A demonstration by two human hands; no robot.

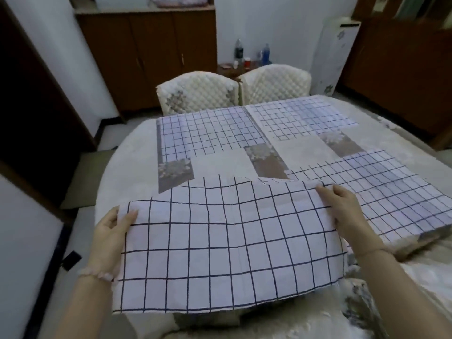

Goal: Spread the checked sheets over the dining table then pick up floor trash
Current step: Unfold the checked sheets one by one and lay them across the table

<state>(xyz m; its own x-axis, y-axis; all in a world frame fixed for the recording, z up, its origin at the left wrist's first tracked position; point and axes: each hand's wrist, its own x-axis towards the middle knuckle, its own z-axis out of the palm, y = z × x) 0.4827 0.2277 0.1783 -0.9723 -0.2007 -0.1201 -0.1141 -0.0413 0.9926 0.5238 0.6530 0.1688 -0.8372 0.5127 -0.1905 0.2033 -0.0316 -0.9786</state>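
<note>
Checked sheets [208,133] lie flat on three parts of the bench [122,167], while the fourth sheet [227,245] hangs above its near edge, pinched by the fingers of left hand [110,231] and right hand [347,211], so laying it and the floor trash seem left.

Two bare forearms, reaching forward from the near side; left hand [111,231] pinches the left edge of a checked sheet [220,253], right hand [347,211] grips its far right corner, knuckles up.
</note>
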